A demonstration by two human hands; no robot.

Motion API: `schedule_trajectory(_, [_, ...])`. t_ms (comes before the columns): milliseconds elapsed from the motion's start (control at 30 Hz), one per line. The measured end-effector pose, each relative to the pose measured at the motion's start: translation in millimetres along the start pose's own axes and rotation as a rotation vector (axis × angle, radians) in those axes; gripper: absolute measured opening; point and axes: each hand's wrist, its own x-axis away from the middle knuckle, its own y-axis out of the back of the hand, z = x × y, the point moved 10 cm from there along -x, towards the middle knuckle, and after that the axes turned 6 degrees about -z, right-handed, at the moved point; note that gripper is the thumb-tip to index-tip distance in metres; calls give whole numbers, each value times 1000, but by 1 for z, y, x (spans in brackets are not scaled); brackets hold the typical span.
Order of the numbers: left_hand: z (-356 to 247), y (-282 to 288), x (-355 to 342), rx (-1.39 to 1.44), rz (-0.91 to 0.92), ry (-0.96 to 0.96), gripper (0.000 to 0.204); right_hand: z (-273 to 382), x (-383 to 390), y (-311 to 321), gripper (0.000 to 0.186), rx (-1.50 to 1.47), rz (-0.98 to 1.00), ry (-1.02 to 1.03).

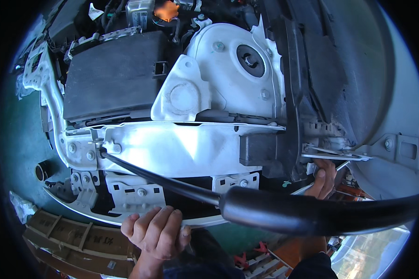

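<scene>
A white curved fender panel (102,216), seen along its upper edge, runs across the side of the car's open engine bay. My left hand (158,232) has its fingers curled over this edge near the middle. Farther right, my right hand (325,179) is closed on the panel's edge close to the metal hinge (335,156). A black gas strut (288,211) crosses in front and hides part of my right arm. White metal brackets (130,193) with bolts sit between the fender and the inner body rail (172,149).
A black box cover (114,76) and the white strut tower (223,56) fill the engine bay, with an orange cap (166,10) behind. The raised hood (381,60) stands at right. A cardboard box (74,239) lies on the green floor (30,132) at lower left.
</scene>
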Motion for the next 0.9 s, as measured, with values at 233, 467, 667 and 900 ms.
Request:
schedule_trajectory(233, [-1,-2,-1,-7,-18,17,28,-5,-2,2,49,-34,80,-91])
schedule_trajectory(467, [-5,0,-4,-9,-30,-4,26,-7,0,1,51,-27,54,-72])
schedule_trajectory(667, [-4,1,-4,7,-28,8,25,-9,0,0,50,-20,61,-73])
schedule_trajectory(900, [-2,0,-3,4,2,7,20,-5,-1,0,51,-8,72,-63])
